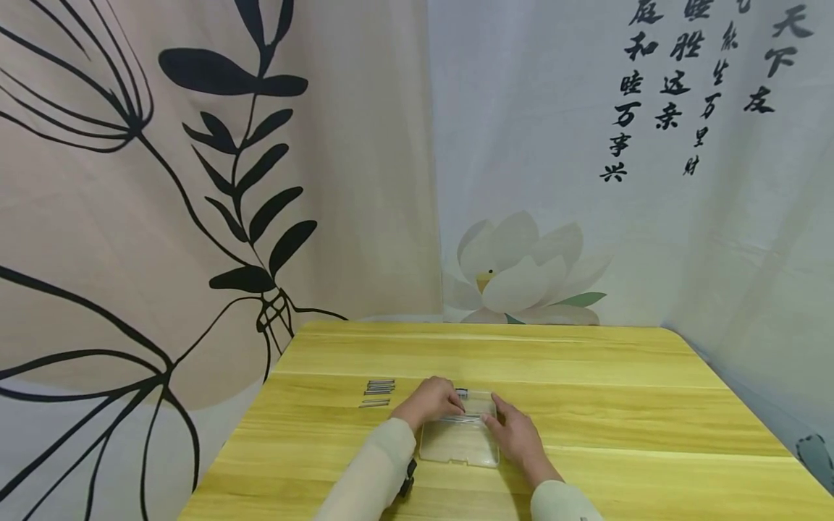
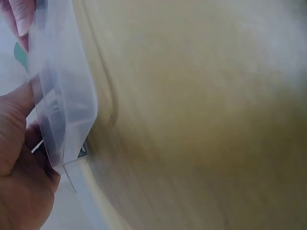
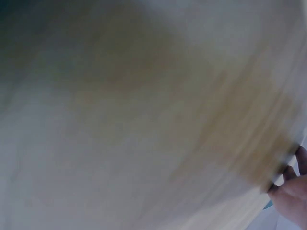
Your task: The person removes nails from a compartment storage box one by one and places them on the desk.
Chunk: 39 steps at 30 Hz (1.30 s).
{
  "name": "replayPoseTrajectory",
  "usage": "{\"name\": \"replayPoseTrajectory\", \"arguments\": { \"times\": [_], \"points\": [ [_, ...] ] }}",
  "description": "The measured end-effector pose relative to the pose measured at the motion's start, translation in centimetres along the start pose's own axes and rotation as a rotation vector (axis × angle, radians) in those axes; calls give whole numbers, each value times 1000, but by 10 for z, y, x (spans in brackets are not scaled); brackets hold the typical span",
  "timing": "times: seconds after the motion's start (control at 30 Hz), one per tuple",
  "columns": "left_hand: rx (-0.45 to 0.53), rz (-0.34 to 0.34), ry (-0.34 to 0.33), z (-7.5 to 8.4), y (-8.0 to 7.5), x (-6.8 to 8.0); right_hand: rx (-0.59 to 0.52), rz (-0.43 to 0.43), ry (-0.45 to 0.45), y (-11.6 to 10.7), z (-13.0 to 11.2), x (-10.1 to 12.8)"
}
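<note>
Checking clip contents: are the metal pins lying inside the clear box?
No. In the head view the pins lie on the table, left of the box.

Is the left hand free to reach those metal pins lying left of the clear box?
Probably not yet: the left hand grips the clear plastic box. The metal pins lie unobstructed beside it.

Yellow wood-grain table fills the near scene. Far left: beige fabric backdrop printed with black leaves. Far right: pale backdrop with white lotus and black calligraphy. Lighting soft, even.
</note>
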State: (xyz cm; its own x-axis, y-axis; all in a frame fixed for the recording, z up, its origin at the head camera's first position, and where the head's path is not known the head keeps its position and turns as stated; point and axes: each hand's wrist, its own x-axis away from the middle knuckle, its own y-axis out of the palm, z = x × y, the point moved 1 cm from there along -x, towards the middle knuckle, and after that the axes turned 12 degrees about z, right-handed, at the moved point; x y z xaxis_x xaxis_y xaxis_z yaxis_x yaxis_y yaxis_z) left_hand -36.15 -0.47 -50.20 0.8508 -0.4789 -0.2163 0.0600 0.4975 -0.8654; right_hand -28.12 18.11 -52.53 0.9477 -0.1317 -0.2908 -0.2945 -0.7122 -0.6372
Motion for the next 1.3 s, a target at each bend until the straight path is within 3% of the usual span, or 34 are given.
{"name": "replayPoseTrajectory", "arguments": {
  "times": [0.3,0.47,0.73,0.93,1.3],
  "points": [
    [-137,12,74,5,-1,1,5,0,7,-1,-1,0],
    [-161,12,122,6,0,1,6,0,13,-3,-2,0],
    [-64,-4,158,-1,1,0,12,1,8,0,1,-1],
    [-47,-29,158,-3,-1,-1,7,-3,12,1,1,-1],
    [82,-59,53,-5,-8,-1,3,-16,35,-2,-2,0]
  ]
}}
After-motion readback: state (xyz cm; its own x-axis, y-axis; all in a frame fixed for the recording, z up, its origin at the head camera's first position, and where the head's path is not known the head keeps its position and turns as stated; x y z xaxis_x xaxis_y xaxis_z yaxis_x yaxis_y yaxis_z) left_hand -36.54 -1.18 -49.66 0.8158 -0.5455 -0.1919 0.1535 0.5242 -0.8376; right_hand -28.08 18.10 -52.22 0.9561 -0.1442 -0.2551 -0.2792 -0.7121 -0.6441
